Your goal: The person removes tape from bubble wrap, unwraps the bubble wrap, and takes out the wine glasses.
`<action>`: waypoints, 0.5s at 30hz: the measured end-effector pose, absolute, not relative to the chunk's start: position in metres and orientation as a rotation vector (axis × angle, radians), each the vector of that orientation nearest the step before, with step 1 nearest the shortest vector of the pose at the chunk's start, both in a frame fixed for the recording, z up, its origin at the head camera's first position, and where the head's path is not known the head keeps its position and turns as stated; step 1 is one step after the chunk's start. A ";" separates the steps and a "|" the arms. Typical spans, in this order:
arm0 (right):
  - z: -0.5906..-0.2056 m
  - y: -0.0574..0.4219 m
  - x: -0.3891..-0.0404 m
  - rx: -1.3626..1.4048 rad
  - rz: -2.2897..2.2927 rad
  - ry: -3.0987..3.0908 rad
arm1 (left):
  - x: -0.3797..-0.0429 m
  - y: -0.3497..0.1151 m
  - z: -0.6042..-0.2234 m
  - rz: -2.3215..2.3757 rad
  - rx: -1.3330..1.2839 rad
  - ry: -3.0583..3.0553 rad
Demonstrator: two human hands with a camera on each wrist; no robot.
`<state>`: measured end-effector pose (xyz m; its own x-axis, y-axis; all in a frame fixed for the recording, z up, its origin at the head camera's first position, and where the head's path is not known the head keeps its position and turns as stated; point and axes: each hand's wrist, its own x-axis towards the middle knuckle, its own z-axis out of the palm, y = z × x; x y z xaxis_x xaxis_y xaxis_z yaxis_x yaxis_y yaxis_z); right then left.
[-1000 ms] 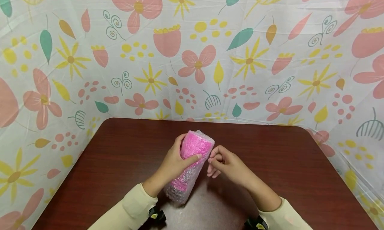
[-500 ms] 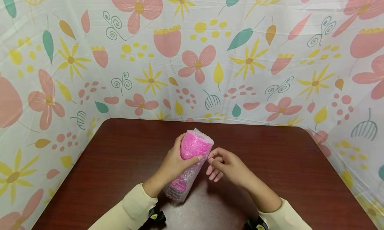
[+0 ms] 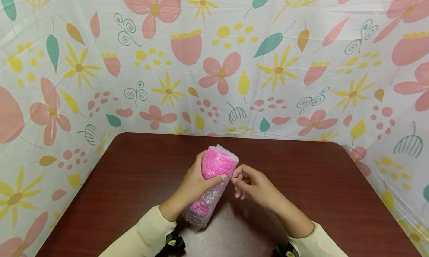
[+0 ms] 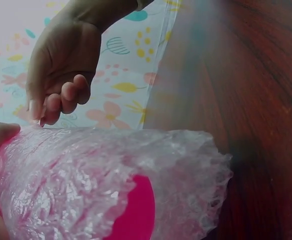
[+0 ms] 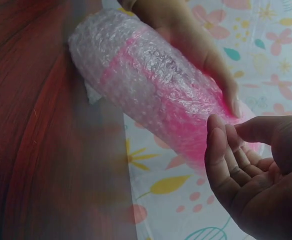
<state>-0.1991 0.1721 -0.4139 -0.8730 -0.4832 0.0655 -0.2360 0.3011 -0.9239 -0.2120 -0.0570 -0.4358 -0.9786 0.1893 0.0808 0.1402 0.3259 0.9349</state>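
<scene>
A pink cylindrical object [image 3: 216,164], wrapped in clear bubble wrap [image 3: 214,195], leans diagonally above the table in the head view. My left hand [image 3: 195,180] grips it from the left, thumb across the front and the other fingers hidden behind. Close at its right side, my right hand [image 3: 256,184] has thumb and index fingertips together at the wrap's surface, pinching at it; the other fingers curl loosely. In the left wrist view, the wrap [image 4: 186,175] extends past the pink object's end [image 4: 136,210] as a loose, crumpled collar.
A dark reddish-brown wooden table [image 3: 134,164] lies under both hands. Behind it and at both sides hangs a white cloth [image 3: 214,111] printed with flowers and leaves. Black straps [image 3: 175,240] sit at both wrists.
The wrapped object has tipped very slightly left, still in the left hand. The right hand's fingers have shifted a little at the wrap, its lower fingers spreading and then curling in again.
</scene>
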 end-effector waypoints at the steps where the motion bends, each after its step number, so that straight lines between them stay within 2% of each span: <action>1: -0.414 0.172 -0.199 -0.664 -1.606 2.341 | -0.212 -0.057 -0.436 1.770 0.313 2.520; 15: -0.416 0.173 -0.199 -0.626 -1.610 2.341 | -0.215 -0.060 -0.443 1.745 0.395 2.478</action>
